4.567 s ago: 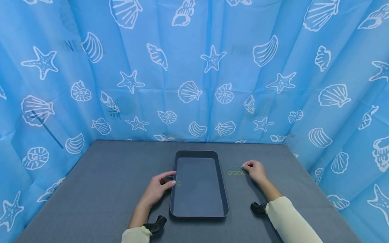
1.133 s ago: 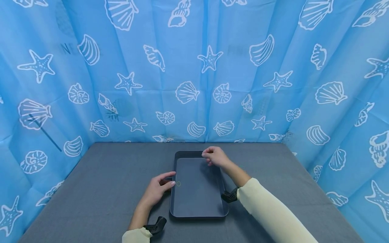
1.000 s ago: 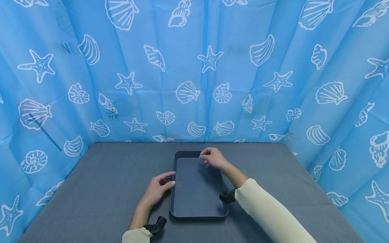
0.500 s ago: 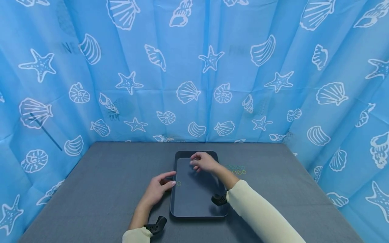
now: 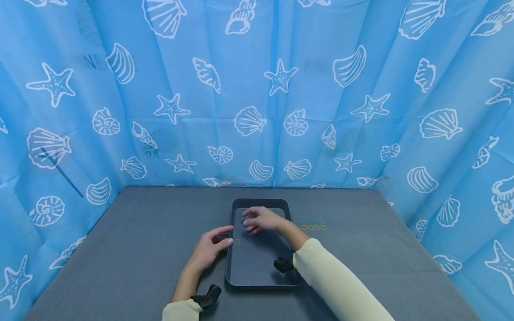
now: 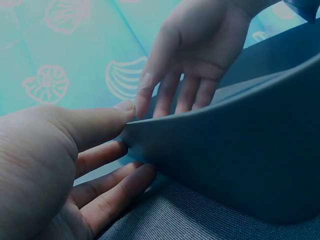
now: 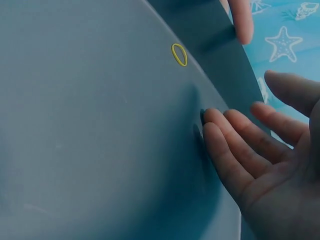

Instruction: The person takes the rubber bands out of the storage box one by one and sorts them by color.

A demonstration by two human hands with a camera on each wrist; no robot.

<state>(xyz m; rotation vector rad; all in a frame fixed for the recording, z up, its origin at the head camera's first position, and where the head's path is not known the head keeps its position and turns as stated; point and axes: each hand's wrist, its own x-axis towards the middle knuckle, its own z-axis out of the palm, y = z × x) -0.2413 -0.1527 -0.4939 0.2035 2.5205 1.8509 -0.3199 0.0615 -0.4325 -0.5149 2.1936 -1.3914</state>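
My left hand (image 5: 206,249) touches the left wall of a dark grey baking tray (image 5: 265,281). In the left wrist view its thumb (image 6: 102,125) rests at the rim, with the other fingers against the outer wall. My right hand (image 5: 263,220) reaches inside the tray near its left wall. In the right wrist view its fingers (image 7: 240,145) are extended, the thumb apart from them. A small dark sliver shows at the fingertips; I cannot tell what it is. A thin yellow rubber band (image 7: 173,53) lies on the tray floor by the left wall.
Right of the tray, several yellow rubber bands (image 5: 317,228) lie in a row on the grey tablecloth (image 5: 361,249). Behind them is a row of teal bands (image 5: 316,221). A blue shell-print curtain (image 5: 257,147) surrounds the table.
My right hand has moved from the band rows over the tray's back right, then left and down inside the tray. Its pinched fingers have spread. The left hand has stayed put.
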